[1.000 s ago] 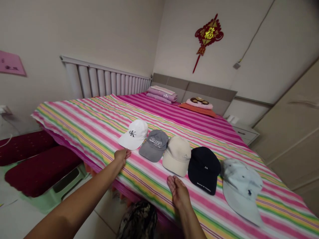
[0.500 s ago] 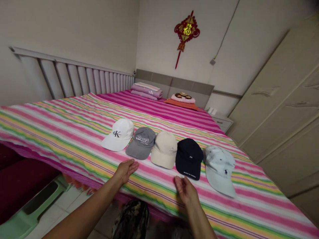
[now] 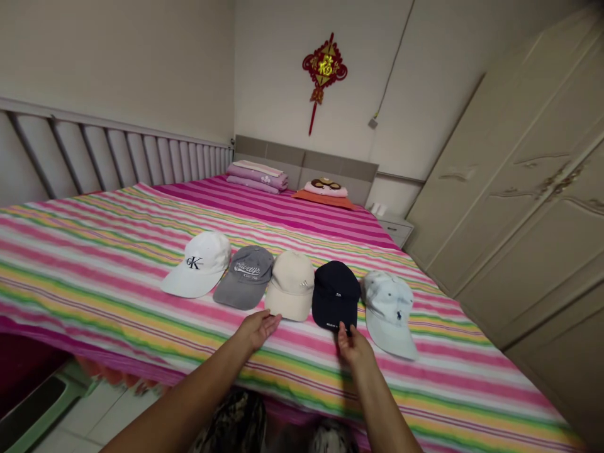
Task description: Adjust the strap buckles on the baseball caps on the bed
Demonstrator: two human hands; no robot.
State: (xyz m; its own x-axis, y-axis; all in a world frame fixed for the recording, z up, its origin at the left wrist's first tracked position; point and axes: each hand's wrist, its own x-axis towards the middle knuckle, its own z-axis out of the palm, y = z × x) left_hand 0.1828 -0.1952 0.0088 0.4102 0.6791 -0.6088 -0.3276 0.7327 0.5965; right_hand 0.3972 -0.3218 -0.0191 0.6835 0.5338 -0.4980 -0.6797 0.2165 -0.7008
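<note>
In the head view, 5 baseball caps are lying in a row across a striped bedspread (image 3: 94,277), each just beside the next: a white cap (image 3: 195,264) with a CK logo, a grey cap (image 3: 245,277), a beige cap (image 3: 290,286), a navy cap (image 3: 335,294) and a pale blue cap (image 3: 387,314) with a small dark logo. The left hand (image 3: 257,330) is reaching in palm up, gripping nothing, its fingers (image 3: 274,321) loosely spread just beside the lower edge of the beige cap. The right hand (image 3: 352,346) is sitting at the lower edge of the navy cap with its fingers (image 3: 345,336) drawn close together, and the view is not showing whether they are pinching the cap or only touching it. Beyond the caps, folded bedding (image 3: 257,176) and a pillow (image 3: 325,187) are resting against a padded headboard (image 3: 306,165). A red Chinese knot (image 3: 324,69) is hanging on the wall above, a radiator (image 3: 117,154) is running along the left wall, and a cream wardrobe (image 3: 509,189) is standing to the right.
</note>
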